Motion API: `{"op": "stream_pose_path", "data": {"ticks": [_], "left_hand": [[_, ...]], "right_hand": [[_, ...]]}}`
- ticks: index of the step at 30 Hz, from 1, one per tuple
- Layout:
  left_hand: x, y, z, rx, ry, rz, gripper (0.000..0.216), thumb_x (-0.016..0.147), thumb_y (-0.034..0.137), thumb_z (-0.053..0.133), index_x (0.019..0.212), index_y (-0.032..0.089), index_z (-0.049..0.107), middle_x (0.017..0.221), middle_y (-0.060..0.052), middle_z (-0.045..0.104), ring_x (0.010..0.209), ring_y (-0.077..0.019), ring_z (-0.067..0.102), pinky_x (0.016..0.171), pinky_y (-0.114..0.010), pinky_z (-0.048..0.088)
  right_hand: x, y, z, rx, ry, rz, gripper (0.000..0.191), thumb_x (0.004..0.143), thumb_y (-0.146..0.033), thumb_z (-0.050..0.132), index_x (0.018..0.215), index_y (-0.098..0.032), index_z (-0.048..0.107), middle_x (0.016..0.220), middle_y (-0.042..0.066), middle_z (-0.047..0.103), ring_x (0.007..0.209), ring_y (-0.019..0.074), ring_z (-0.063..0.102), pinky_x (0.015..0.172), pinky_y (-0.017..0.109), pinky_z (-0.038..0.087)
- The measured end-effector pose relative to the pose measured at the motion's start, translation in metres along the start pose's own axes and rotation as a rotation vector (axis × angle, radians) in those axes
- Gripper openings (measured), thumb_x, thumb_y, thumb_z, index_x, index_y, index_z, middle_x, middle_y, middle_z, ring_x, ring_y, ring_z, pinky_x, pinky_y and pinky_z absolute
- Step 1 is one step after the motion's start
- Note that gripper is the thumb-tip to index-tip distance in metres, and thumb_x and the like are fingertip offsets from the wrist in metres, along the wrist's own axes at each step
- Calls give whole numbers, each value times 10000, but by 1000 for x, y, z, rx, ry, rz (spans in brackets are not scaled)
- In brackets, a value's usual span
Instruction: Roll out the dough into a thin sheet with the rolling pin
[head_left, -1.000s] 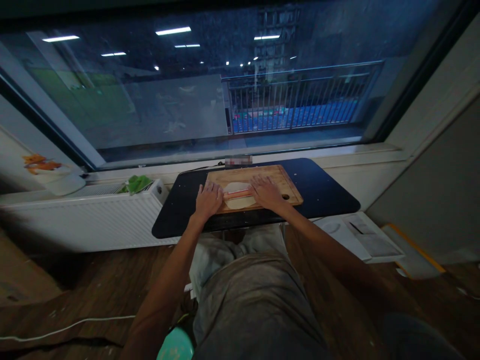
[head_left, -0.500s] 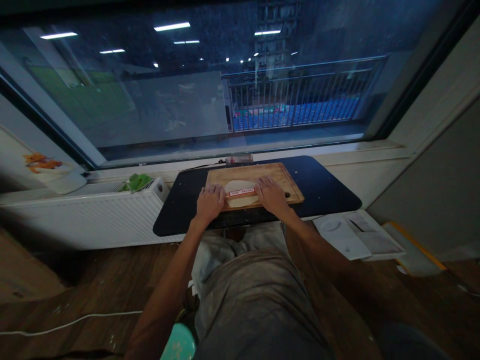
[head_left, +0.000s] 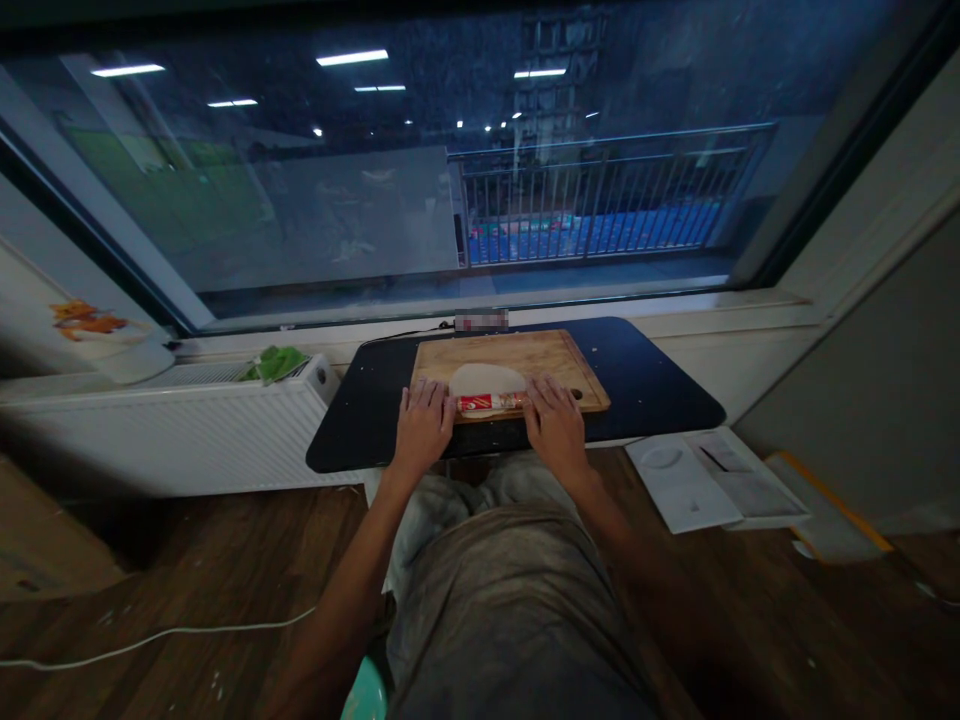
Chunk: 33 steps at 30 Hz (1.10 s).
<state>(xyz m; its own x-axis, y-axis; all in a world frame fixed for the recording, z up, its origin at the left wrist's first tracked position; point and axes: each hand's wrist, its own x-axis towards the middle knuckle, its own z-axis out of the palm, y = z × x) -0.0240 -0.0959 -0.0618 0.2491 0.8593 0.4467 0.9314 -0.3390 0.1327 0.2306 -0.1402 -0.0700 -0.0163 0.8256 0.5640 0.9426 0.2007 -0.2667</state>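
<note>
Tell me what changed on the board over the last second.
Both hands, the left hand and right hand, drew the rolling pin back toward the person, from the middle of the dough to its near edge, so more dough now shows beyond the pin. Both palms stayed flat on the pin's ends. The cutting board and black table kept their places.

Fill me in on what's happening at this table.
A seated person is rolling dough. The left hand and right hand press flat on the two ends of a rolling pin, which lies across the near edge of a flat round of dough. The dough sits on a wooden cutting board on a small dark table by the window.
</note>
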Motion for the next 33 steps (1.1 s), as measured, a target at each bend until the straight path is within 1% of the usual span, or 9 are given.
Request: {"op": "stream_pose_path", "data": {"ticks": [8,14,20,23,25,30,33], "left_hand": [[-5,0,6,-71,65,8,479,1169,359,379,1479,148,677,1588,-182,693,1613,-351,525,1377,-630,349],[-8,0,7,-93,98,10,467,1170,371,398,1460,156,695,1574,-188,703,1599,-352,543,1368,-628,368],[-11,-3,8,-110,93,12,460,1173,372,408,1467,161,693,1573,-181,705,1594,-346,548,1365,-621,374],[-13,-6,10,-113,80,16,456,1173,379,421,1485,174,684,1578,-174,703,1593,-333,550,1364,-600,382],[-13,-8,11,-114,77,22,451,1170,373,435,1493,179,682,1577,-175,704,1581,-329,564,1358,-592,394],[-14,-12,13,-113,78,37,447,1160,347,467,1494,151,690,1554,-192,716,1547,-343,595,1355,-595,401],[-15,-13,15,-114,78,36,445,1158,345,479,1505,159,687,1557,-188,714,1544,-339,598,1354,-580,408]], "right_hand": [[-7,7,7,82,64,-8,484,1177,-306,423,1558,-182,695,1581,146,708,1580,325,533,1335,557,356],[-13,7,7,117,103,0,444,1174,-302,461,1524,-266,732,1550,102,737,1553,308,562,1320,559,375],[-16,9,4,128,71,22,408,1170,-313,505,1475,-274,772,1523,86,757,1516,314,585,1298,548,398],[-17,12,3,141,63,10,401,1165,-312,521,1477,-307,772,1529,61,755,1493,310,593,1293,542,402],[-17,13,3,147,66,-1,398,1162,-308,527,1473,-324,774,1522,51,759,1475,308,600,1288,542,406],[-18,14,3,158,96,-24,374,1161,-327,537,1427,-320,799,1480,53,783,1439,306,620,1266,538,427],[-19,15,3,162,108,-18,367,1159,-340,545,1416,-321,807,1482,53,782,1433,309,625,1258,543,436]]}}
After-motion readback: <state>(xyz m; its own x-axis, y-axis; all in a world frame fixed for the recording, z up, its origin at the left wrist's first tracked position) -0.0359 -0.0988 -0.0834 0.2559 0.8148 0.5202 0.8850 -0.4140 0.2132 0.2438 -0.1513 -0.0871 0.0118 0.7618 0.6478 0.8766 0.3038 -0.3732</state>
